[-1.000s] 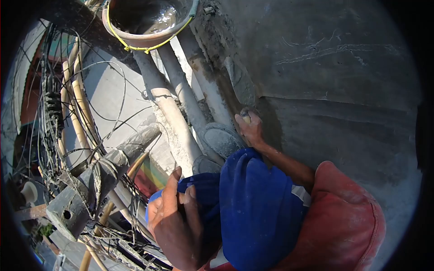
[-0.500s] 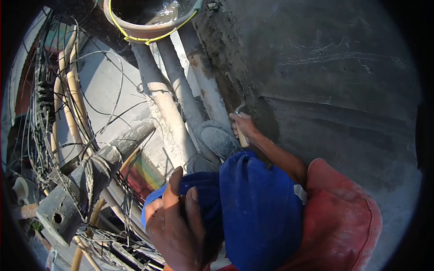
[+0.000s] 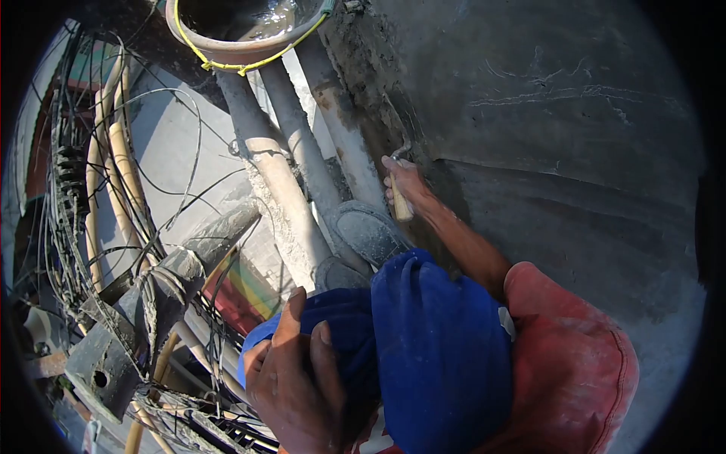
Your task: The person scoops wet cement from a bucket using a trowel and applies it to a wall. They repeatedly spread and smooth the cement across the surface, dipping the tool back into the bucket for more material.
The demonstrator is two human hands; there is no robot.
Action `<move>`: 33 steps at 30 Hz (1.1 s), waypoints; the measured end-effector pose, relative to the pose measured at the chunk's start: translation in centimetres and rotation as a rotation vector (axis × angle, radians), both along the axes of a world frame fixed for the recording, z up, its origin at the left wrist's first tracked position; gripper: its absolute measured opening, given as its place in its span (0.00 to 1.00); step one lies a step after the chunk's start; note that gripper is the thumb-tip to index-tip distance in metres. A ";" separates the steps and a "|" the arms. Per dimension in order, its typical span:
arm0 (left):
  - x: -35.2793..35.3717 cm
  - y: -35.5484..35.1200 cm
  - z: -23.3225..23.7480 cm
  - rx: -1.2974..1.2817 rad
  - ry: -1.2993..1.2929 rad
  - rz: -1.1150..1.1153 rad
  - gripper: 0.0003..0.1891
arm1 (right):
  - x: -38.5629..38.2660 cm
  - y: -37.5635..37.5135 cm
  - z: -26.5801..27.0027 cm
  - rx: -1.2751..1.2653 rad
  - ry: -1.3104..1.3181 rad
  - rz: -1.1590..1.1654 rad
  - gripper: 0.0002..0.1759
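Observation:
My right hand is closed around the light wooden handle of a trowel, arm stretched forward along the foot of the grey wall. The trowel's bent metal neck reaches up from my fist against the wet, rough mortar strip; its blade is hard to make out against the mortar. Close to the camera, my left hand is raised in front of my blue-trousered knee. Its fingers are apart and nothing shows in them.
A bucket with a yellow cord and wet contents stands at the top. My shoes rest on round poles. Tangled black cables and a mortar-stained beam lie left, with ground far below. The plastered wall rises right.
My right hand has moved slightly up and forward along the wall's edge with the trowel. My left hand has barely shifted, and the view has tilted a little.

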State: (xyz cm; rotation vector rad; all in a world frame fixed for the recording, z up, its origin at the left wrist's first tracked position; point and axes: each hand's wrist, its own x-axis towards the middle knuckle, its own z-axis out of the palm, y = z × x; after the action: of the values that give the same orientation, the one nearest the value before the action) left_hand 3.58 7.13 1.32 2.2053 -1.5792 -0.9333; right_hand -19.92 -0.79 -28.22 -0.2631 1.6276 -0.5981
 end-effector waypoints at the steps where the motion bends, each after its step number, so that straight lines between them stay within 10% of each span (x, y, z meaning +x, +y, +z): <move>1: 0.1 0.0 0.0 -0.012 -0.021 -0.030 0.18 | -0.3 -0.1 0.2 0.012 -0.015 0.039 0.20; 33: 0.8 0.0 -0.3 -0.008 -0.026 -0.042 0.16 | 0.3 -6.6 -0.7 -0.179 0.114 0.137 0.21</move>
State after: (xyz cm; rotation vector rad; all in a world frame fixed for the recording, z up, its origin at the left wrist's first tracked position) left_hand 4.40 7.10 1.04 2.1953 -1.6442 -0.9122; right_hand -19.62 -7.40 -28.87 -0.5453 1.6518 -0.6337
